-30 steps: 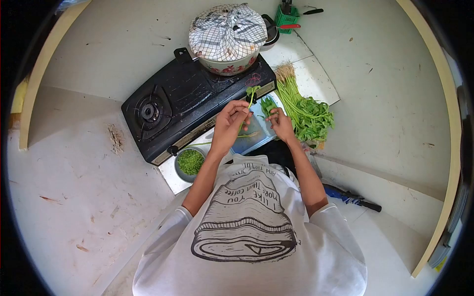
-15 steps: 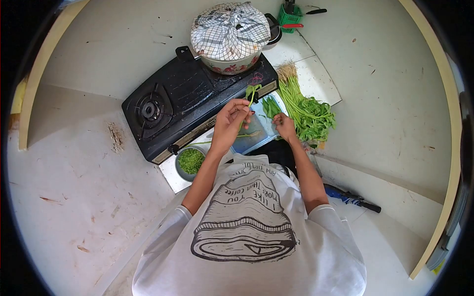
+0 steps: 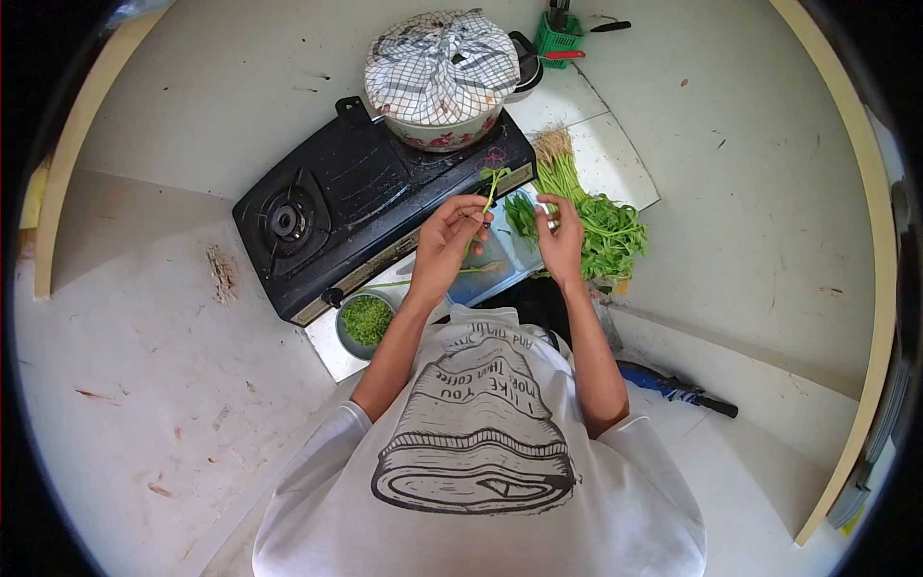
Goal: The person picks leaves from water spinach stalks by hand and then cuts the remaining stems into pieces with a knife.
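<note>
A thin green stem (image 3: 492, 190) with a small leaf at its tip is pinched in my left hand (image 3: 450, 245). My right hand (image 3: 561, 240) is raised over the right edge of the blue tray (image 3: 500, 279), its thumb and forefinger apart and nothing visible between them. Loose green leaves (image 3: 520, 213) lie on the tray beside it. Right behind that hand is a bunch of leafy greens (image 3: 611, 231) with its roots pointing away. Chopped greens (image 3: 366, 319) fill a grey bowl (image 3: 343, 338) left of my left forearm.
The black gas stove (image 3: 370, 178) stands ahead, with a cloth-covered flowered pot (image 3: 444, 135) on its right burner. A green basket (image 3: 560, 40) with knives is at the back. A blue item with a black handle (image 3: 711, 401) lies at the right.
My right hand has moved up, away from my body, and its thumb and forefinger have spread. My left hand still holds the stem in nearly the same place.
</note>
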Demonstrator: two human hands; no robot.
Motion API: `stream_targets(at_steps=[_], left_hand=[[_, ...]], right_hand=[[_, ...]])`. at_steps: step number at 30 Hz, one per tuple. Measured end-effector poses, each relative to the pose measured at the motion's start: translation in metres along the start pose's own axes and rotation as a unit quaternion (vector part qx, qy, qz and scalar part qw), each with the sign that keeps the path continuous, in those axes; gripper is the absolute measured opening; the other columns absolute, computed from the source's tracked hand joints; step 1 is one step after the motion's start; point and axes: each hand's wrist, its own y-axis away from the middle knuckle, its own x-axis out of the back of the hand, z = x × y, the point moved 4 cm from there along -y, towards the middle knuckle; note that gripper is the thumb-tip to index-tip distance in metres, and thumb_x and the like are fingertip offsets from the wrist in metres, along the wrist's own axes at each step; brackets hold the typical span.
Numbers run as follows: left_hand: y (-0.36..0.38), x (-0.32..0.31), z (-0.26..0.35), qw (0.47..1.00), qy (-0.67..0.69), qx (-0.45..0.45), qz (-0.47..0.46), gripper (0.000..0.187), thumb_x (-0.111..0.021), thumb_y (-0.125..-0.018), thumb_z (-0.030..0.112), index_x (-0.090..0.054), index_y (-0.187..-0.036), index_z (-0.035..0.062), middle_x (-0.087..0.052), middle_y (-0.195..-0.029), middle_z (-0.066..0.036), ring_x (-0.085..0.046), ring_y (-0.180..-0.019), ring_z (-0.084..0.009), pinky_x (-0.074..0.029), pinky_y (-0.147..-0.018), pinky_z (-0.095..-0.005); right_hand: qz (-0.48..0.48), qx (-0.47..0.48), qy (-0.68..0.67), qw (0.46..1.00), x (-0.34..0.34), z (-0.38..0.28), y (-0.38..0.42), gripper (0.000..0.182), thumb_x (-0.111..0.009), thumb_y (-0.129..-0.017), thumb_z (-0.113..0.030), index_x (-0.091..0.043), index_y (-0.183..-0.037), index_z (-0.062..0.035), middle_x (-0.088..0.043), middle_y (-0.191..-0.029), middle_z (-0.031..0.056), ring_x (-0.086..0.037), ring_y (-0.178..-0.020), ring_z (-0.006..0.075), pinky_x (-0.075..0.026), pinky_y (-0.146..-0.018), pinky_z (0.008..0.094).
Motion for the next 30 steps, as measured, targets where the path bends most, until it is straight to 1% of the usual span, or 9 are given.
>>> stream_targets(at_steps=[3, 4, 7, 11, 13, 19, 22, 25, 30], left_hand=[[0.0, -0.005, 0.002, 1.0, 0.003, -0.009, -0.01, 0.023, -0.06, -0.106, 0.013, -0.063, -0.127, 0.0039, -0.069, -0.108, -0.005, -0.061, -0.086, -0.009, -0.05, -0.071, -0.0251], [0.001, -0.007, 0.004, 1.0, 0.002, -0.011, -0.009, 0.023, -0.06, -0.106, 0.013, -0.063, -0.127, 0.0038, -0.069, -0.108, -0.005, -0.061, -0.086, -0.009, -0.049, -0.071, -0.025], [0.002, -0.008, 0.008, 1.0, 0.0, -0.017, -0.012, 0.022, -0.059, -0.106, 0.012, -0.063, -0.126, 0.0031, -0.068, -0.107, -0.005, -0.061, -0.085, -0.0089, -0.049, -0.072, -0.0247], [0.005, -0.008, 0.009, 1.0, 0.004, -0.02, -0.002, 0.019, -0.057, -0.106, 0.008, -0.063, -0.122, 0.001, -0.065, -0.101, -0.005, -0.059, -0.082, -0.0115, -0.047, -0.072, -0.028], [0.007, -0.008, 0.012, 0.999, 0.007, -0.032, 0.003, 0.019, -0.055, -0.106, 0.01, -0.063, -0.122, 0.0011, -0.063, -0.098, -0.003, -0.058, -0.081, -0.0097, -0.047, -0.071, -0.026], [0.01, -0.002, 0.018, 0.999, 0.01, -0.036, 0.026, 0.02, -0.051, -0.109, 0.012, -0.062, -0.121, 0.0015, -0.058, -0.094, -0.001, -0.055, -0.079, -0.0099, -0.044, -0.071, -0.0262], [0.009, 0.0, 0.018, 0.999, 0.003, -0.036, 0.03, 0.019, -0.051, -0.109, 0.013, -0.062, -0.12, 0.0024, -0.057, -0.094, 0.0, -0.054, -0.079, -0.0102, -0.043, -0.071, -0.0264], [0.009, 0.0, 0.018, 0.999, 0.003, -0.039, 0.028, 0.018, -0.05, -0.109, 0.014, -0.062, -0.119, 0.0031, -0.056, -0.094, 0.001, -0.053, -0.078, -0.0098, -0.042, -0.071, -0.0263], [0.007, 0.001, 0.015, 0.999, 0.013, -0.039, 0.021, 0.018, -0.049, -0.11, 0.014, -0.062, -0.118, 0.0035, -0.056, -0.093, 0.001, -0.053, -0.078, -0.0093, -0.042, -0.071, -0.0263]], right_hand=[[-0.009, -0.042, -0.233, 0.972, 0.003, -0.045, -0.005, 0.014, -0.065, -0.101, -0.008, -0.069, -0.112, -0.0011, -0.072, -0.091, 0.0073, -0.063, -0.072, 0.0092, -0.048, -0.062, 0.0259], [0.002, -0.018, -0.242, 0.97, 0.009, -0.065, -0.004, 0.013, -0.064, -0.102, -0.006, -0.069, -0.112, -0.0003, -0.072, -0.086, 0.0051, -0.06, -0.068, 0.0056, -0.045, -0.058, 0.0244], [0.001, 0.044, -0.207, 0.977, 0.022, -0.104, -0.004, 0.013, -0.065, -0.1, -0.003, -0.069, -0.112, -0.0001, -0.071, -0.087, 0.0044, -0.059, -0.066, 0.0053, -0.042, -0.056, 0.0226], [0.021, 0.054, -0.216, 0.975, 0.025, -0.103, -0.007, 0.012, -0.067, -0.097, 0.001, -0.068, -0.109, -0.0006, -0.07, -0.087, 0.0038, -0.057, -0.064, 0.0051, -0.041, -0.056, 0.0223], [0.039, 0.061, -0.207, 0.976, 0.025, -0.1, -0.006, 0.012, -0.068, -0.095, 0.002, -0.067, -0.107, -0.0007, -0.069, -0.088, 0.0041, -0.056, -0.064, 0.0055, -0.041, -0.055, 0.0227], [0.058, 0.164, -0.149, 0.974, 0.026, -0.121, -0.001, 0.016, -0.073, -0.089, 0.004, -0.067, -0.103, -0.001, -0.064, -0.086, 0.0064, -0.056, -0.064, 0.01, -0.041, -0.055, 0.0254], [0.061, 0.226, -0.108, 0.966, 0.027, -0.13, 0.001, 0.018, -0.075, -0.087, 0.004, -0.068, -0.102, -0.0024, -0.064, -0.093, 0.0073, -0.057, -0.067, 0.0118, -0.041, -0.055, 0.0263], [0.086, 0.24, -0.084, 0.963, 0.027, -0.129, 0.004, 0.019, -0.077, -0.084, 0.004, -0.071, -0.1, -0.004, -0.063, -0.105, 0.0093, -0.058, -0.07, 0.0124, -0.04, -0.054, 0.0261], [0.108, 0.264, -0.078, 0.955, 0.031, -0.142, 0.005, 0.025, -0.08, -0.079, 0.002, -0.075, -0.102, -0.0062, -0.061, -0.116, 0.0108, -0.061, -0.086, 0.0192, -0.045, -0.066, 0.0305]])
